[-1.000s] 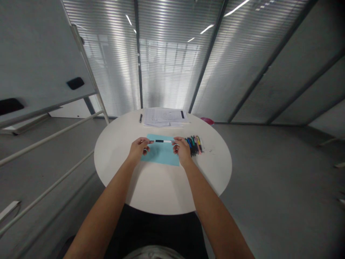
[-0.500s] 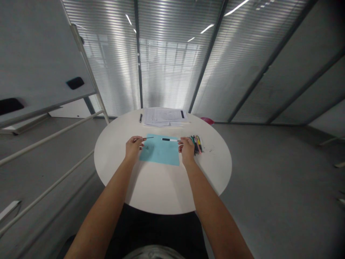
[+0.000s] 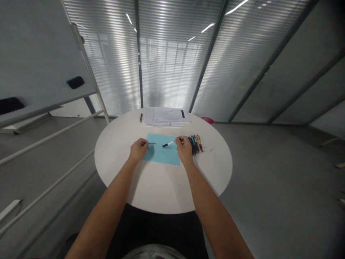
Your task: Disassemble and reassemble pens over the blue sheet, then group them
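A light blue sheet of paper (image 3: 163, 154) lies on the round white table (image 3: 161, 187). My left hand (image 3: 138, 150) rests at the sheet's left edge, fingers closed on a thin dark pen part (image 3: 151, 143) that points right. My right hand (image 3: 184, 149) is at the sheet's right edge, pinching a white pen body with a black tip (image 3: 169, 144) that points left and down over the paper. The two parts are apart, a small gap between them.
A row of several coloured pens (image 3: 196, 143) lies just right of my right hand. A stack of white papers (image 3: 164, 117) and a dark pen (image 3: 141, 117) sit at the table's far edge. A whiteboard on a stand (image 3: 40, 61) is at the left.
The pen held between both hands has come apart into two pieces. My hands first spread, then came lower onto the sheet, and the right-hand piece now tilts down to the left.
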Demonstrator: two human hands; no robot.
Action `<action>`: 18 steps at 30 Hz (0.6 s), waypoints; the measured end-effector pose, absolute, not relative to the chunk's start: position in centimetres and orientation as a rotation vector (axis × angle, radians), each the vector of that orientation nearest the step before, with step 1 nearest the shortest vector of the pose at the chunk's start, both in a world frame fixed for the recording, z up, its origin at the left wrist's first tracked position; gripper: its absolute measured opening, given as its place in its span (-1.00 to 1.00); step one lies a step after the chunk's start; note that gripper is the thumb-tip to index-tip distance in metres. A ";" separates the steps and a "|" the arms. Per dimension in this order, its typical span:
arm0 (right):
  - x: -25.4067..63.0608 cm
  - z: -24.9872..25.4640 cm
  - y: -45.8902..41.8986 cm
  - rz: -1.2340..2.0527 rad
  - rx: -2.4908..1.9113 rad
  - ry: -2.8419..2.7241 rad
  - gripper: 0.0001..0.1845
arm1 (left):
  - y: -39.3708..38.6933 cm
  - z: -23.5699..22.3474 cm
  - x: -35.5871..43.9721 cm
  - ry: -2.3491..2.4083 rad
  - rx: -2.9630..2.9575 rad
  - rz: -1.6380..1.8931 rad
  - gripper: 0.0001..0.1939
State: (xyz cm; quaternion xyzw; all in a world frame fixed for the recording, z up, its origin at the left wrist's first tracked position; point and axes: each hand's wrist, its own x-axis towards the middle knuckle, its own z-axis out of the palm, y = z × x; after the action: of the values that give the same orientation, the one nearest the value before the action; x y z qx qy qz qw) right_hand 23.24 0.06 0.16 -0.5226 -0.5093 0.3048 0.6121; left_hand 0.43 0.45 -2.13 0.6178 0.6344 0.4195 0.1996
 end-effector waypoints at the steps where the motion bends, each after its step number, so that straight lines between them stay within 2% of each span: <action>1: 23.1 0.3 -0.2 0.639 -1.202 -1.222 -0.75 | 0.5 -2.2 0.4 1.806 1.738 1.144 -0.85; 7: 22.8 0.6 -0.9 0.413 -1.187 -1.393 -0.75 | 0.6 -2.4 0.3 1.901 1.786 1.030 -0.85; 13: 23.4 0.6 -0.6 0.293 -1.260 -1.291 -0.69 | 0.5 -2.3 0.3 1.878 1.783 1.027 -0.84; 18: 23.6 0.5 -0.6 0.356 -1.231 -1.211 -0.66 | 0.6 -2.5 0.2 1.878 1.782 1.021 -0.84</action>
State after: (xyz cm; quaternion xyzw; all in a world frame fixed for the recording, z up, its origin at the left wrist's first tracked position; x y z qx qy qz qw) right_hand 23.56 -0.58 0.45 -0.5390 -0.5299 0.1559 0.6359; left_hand 0.18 0.58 -2.45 0.6300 0.6640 0.3611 0.1785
